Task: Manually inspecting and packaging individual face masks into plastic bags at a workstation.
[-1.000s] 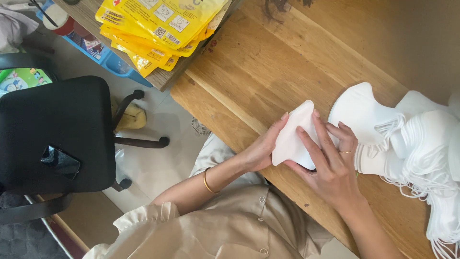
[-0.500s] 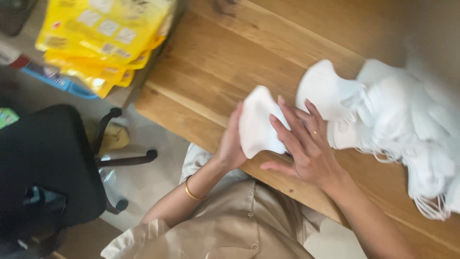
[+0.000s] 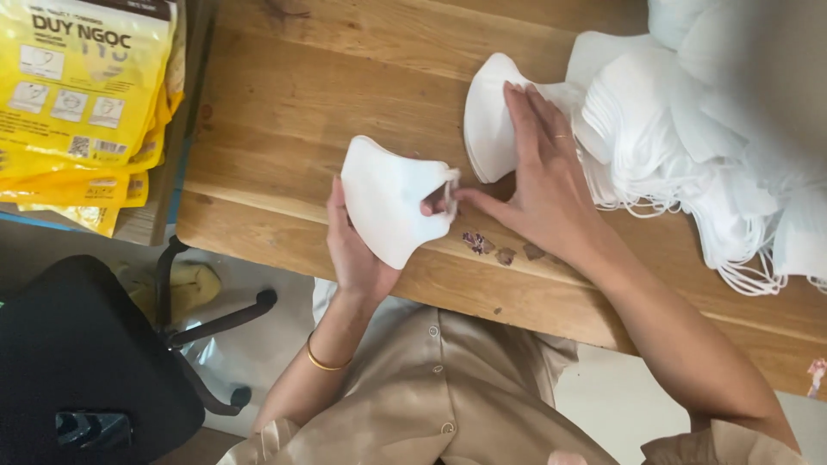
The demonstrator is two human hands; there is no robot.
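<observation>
My left hand (image 3: 355, 245) holds a small stack of white face masks (image 3: 389, 198) upright over the near edge of the wooden table (image 3: 345, 95), fingers behind it. My right hand (image 3: 538, 172) lies spread with its fingers on another white mask (image 3: 488, 116) at the edge of a big heap of white masks (image 3: 715, 129). Its thumb reaches left and touches the held stack's right edge.
A pile of yellow printed packets (image 3: 82, 95) lies at the table's far left, over a blue tray edge. A black office chair (image 3: 86, 362) stands to my left on the floor. Small brown flecks (image 3: 500, 250) lie on the table near the front edge.
The view has swung and closed in. My right hand has left the held stack and moved right onto the mask heap. My left hand still holds the stack.
</observation>
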